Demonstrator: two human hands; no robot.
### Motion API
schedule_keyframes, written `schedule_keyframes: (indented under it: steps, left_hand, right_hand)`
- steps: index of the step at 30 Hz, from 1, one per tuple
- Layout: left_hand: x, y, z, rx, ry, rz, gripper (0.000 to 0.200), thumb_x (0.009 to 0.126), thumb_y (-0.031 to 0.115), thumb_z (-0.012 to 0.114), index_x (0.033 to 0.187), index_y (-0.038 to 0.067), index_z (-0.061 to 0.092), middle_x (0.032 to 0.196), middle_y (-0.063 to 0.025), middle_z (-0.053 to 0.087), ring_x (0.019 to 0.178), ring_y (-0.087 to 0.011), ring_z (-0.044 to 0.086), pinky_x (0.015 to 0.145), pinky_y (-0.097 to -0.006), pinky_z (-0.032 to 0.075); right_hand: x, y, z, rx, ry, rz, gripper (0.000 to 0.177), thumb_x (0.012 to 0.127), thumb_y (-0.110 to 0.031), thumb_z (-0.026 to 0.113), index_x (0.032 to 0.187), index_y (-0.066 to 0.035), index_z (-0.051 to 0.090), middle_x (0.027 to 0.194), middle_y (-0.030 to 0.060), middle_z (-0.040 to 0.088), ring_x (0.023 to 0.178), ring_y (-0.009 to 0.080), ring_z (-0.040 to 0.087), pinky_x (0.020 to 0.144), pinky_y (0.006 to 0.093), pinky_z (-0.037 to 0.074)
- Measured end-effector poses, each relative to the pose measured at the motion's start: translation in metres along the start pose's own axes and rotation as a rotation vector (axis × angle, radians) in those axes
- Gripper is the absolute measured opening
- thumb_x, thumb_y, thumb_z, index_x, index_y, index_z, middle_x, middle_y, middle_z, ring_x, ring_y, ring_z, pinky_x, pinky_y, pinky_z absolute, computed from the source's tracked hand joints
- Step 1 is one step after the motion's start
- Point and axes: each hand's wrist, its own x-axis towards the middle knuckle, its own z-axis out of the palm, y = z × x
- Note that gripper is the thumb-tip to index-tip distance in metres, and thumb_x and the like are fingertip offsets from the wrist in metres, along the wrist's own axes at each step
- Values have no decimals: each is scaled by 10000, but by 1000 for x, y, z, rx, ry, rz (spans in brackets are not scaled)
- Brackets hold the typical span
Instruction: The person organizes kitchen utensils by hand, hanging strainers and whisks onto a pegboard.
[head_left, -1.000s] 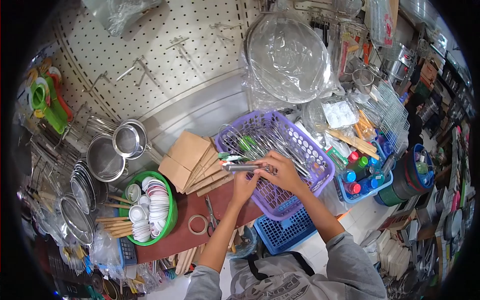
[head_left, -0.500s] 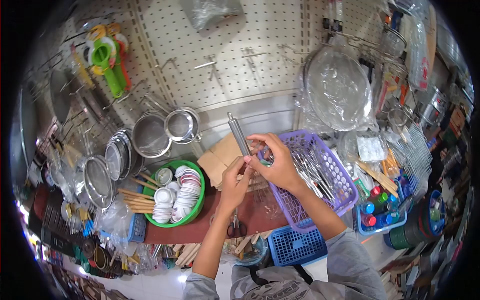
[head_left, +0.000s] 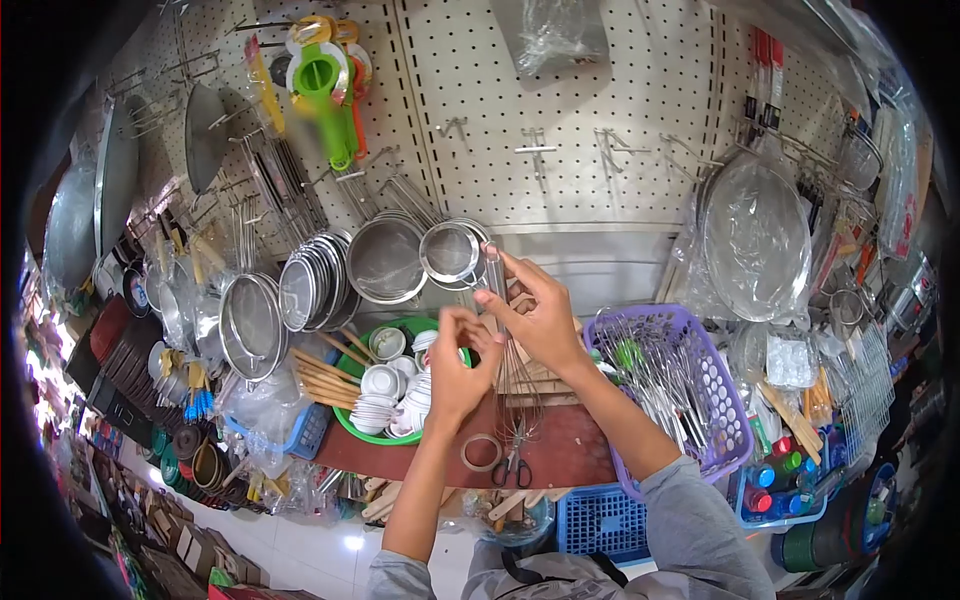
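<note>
A metal wire whisk (head_left: 518,385) hangs upright in front of me, its wire loops pointing down over the red-brown shelf. My right hand (head_left: 538,312) grips its handle near the top between thumb and fingers. Just left of the whisk is my left hand (head_left: 463,368), with bent, slightly blurred fingers a little apart and nothing visible in it. Below the wires lie black-handled scissors (head_left: 512,468) and a roll of tape (head_left: 481,453).
A green basket (head_left: 350,428) of small white cups is on the left, a purple basket (head_left: 735,440) of metal utensils on the right. Strainers (head_left: 387,258) hang from the pegboard (head_left: 600,90). A blue basket (head_left: 603,522) sits below the shelf.
The view has shifted left, so the surroundings sit further right. The whisk has turned from slanting with its handle up-left to nearly upright. My left hand has come off it; my right now holds it higher.
</note>
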Motion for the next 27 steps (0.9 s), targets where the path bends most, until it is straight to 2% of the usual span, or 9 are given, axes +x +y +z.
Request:
schedule_keyframes:
  steps: [2,3,6,7,10,14,15,18,27]
  left_hand:
    - [18,-4,-11,-149,110,-39,261,928,41,701,1158,-5,589,864,-32,653,757,-115,613,701,-270,496]
    - [30,-6,-19,-134,83,-47,326,944,36,676,1248,18,559,989,-41,668,853,-115,625,736,-265,501]
    - [68,12,-30,-155,77,1,315,965,67,676,1263,31,581,1048,-56,670,905,-116,625,756,-265,507]
    - [80,15,-35,-118,44,28,327,978,84,672,1295,42,605,1082,-56,664,938,-114,622,763,-268,512]
    - [125,13,-51,-332,-30,-68,345,969,92,691,1303,37,625,1099,-48,663,917,-103,623,763,-265,512]
    - [161,0,-54,-217,-46,37,378,964,113,716,1320,28,622,1094,-40,663,833,-70,618,702,-241,505]
    - [169,-1,-54,-241,-38,37,384,967,102,711,1331,24,615,1086,-47,669,787,-59,615,654,-236,500]
    - [187,2,-57,-294,-49,41,410,965,86,720,1352,33,595,1106,-30,623,802,-36,579,679,-204,479]
    - [221,-2,-52,-252,-76,93,473,955,68,719,1404,63,571,1080,-60,645,787,-69,632,661,-227,503]
  right_hand:
    - [10,7,8,-38,20,-41,588,916,-190,798,1458,-80,598,989,14,625,741,73,558,573,222,455]
    - [16,10,13,-58,30,-62,586,920,-197,794,1460,-85,598,989,9,617,739,76,550,560,222,445]
    - [37,3,21,-39,40,-62,592,912,-219,786,1449,-57,595,896,81,592,719,151,568,691,299,501]
    - [46,0,22,-50,37,-71,600,909,-208,783,1459,-70,588,906,82,601,714,156,570,693,301,505]
    - [76,-7,29,-104,51,-116,628,898,-174,774,1488,-116,568,938,83,630,698,170,577,698,306,517]
    - [106,-3,46,-179,118,-187,678,877,-122,759,1516,-196,547,986,82,668,674,179,581,702,312,531]
    - [114,0,49,-190,137,-205,692,871,-110,755,1521,-216,543,998,82,676,669,181,582,701,314,534]
    - [131,7,53,-268,169,-245,683,872,-87,741,1514,-225,553,1004,85,680,665,174,588,690,315,534]
    - [156,16,53,-382,268,-265,705,870,-46,732,1529,-201,535,866,78,600,645,173,554,644,320,506]
